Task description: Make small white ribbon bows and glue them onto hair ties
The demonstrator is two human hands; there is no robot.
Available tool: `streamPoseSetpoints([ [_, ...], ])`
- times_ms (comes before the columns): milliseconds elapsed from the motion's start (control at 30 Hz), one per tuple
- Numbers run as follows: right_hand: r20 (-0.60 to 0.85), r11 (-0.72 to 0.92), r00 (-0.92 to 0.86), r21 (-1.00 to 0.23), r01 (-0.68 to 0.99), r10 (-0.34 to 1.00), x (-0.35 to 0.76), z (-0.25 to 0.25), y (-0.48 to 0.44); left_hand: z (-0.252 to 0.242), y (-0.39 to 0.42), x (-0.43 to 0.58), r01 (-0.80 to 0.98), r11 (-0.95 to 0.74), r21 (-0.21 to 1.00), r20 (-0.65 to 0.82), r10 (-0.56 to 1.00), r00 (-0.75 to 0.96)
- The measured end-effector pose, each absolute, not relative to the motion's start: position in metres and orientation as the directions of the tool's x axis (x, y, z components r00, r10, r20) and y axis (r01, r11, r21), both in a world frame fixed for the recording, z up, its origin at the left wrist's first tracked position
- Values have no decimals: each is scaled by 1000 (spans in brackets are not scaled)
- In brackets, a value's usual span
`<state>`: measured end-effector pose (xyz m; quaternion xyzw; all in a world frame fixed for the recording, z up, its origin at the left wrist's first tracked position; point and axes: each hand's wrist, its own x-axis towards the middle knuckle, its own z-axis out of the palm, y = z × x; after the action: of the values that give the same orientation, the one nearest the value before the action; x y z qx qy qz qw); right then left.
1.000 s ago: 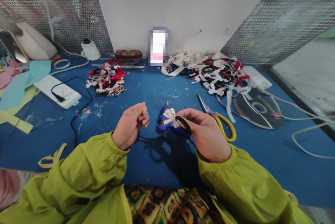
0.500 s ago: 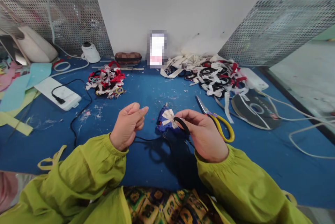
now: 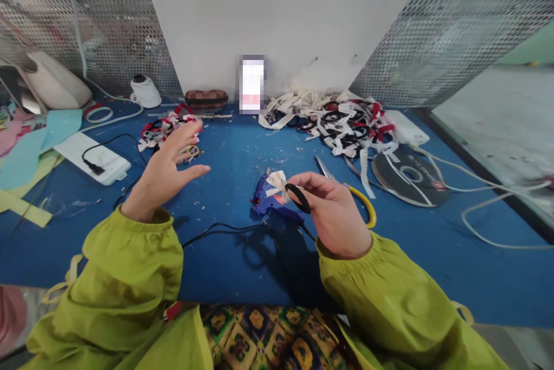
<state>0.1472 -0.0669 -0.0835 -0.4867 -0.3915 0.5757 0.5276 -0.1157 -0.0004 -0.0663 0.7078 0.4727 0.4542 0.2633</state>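
Observation:
Between the thumb and fingers of my right hand (image 3: 337, 211) is a black hair tie (image 3: 298, 198) with a printed cream ribbon bow (image 3: 277, 182) on it. Beneath the bow, a blue glue gun (image 3: 270, 208) lies on the table, partly covered by the bow and hand. My left hand (image 3: 167, 165) is raised with its fingers stretched apart and holds nothing. It hovers in front of a small pile of red, white and black bows (image 3: 151, 130), hiding part of that pile. Scissors with yellow handles (image 3: 367, 208) lie behind my right hand, partly hidden.
A large heap of ribbons and hair ties (image 3: 346, 124) sits at the back right, beside a black disc (image 3: 409, 176). A phone (image 3: 252, 84) leans on the white board. To the left are a white power strip (image 3: 93, 156), paper strips (image 3: 26, 156) and cords.
My left hand has opened from a closed fist and moved left, toward the small pile of bows. My right hand still holds the hair tie. The view has shifted slightly.

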Motion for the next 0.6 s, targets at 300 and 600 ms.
streamPoseSetpoints([
  [300, 12, 12, 10, -1000, 2, 1000, 144, -84, -66, -58, -35, -67, 498, -510, 702, 455, 858, 238],
  [600, 413, 408, -93, -792, 454, 906, 143, -82, -75, -67, -54, -32, 579, -512, 634, 346, 858, 381],
])
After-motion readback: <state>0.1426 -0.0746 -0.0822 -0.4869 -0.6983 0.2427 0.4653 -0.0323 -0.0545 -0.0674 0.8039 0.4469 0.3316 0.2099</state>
